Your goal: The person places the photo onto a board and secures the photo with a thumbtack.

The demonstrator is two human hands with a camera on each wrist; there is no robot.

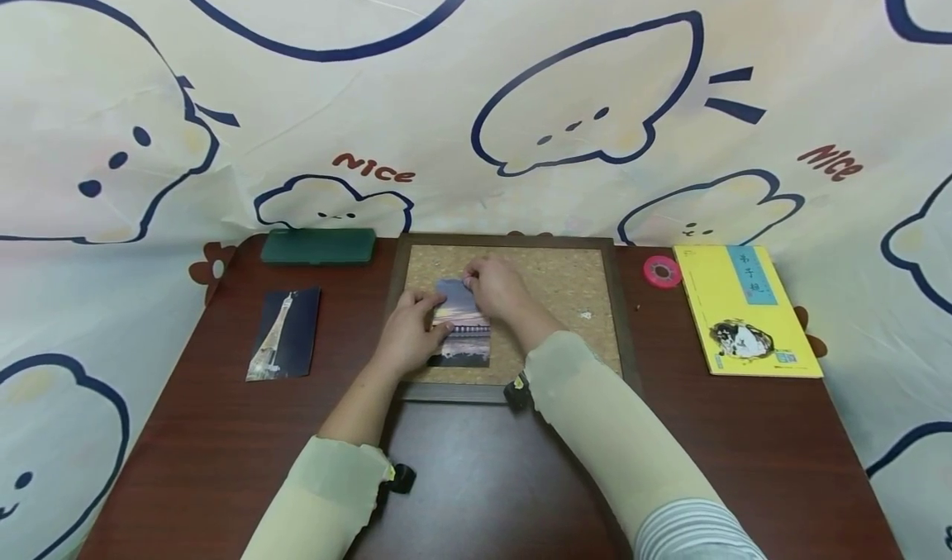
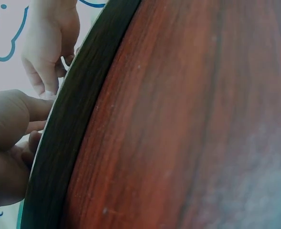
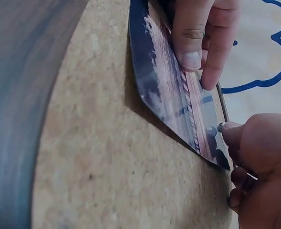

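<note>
A photo print (image 1: 470,344) of a purple dusk sky over water lies on a framed corkboard (image 1: 550,296). My left hand (image 1: 411,333) presses it at its left side, thumb on the picture and fingers near the edge. In the right wrist view the left thumb (image 3: 192,59) lies flat on the glossy surface, and the lower part of the print lifts off the cork. At the photo's upper right corner, my right hand (image 1: 497,289) pinches a small greyish pin (image 3: 221,127) between thumb and finger; most of the pin is hidden. The left wrist view shows both hands beyond the board's frame (image 2: 78,100).
Small whitish bits (image 1: 585,315) lie on the cork at right. Left of the board are a tower photo (image 1: 286,333) and a green case (image 1: 318,246). To the right are a pink tape roll (image 1: 662,272) and a yellow book (image 1: 744,312). A printed cloth hangs behind.
</note>
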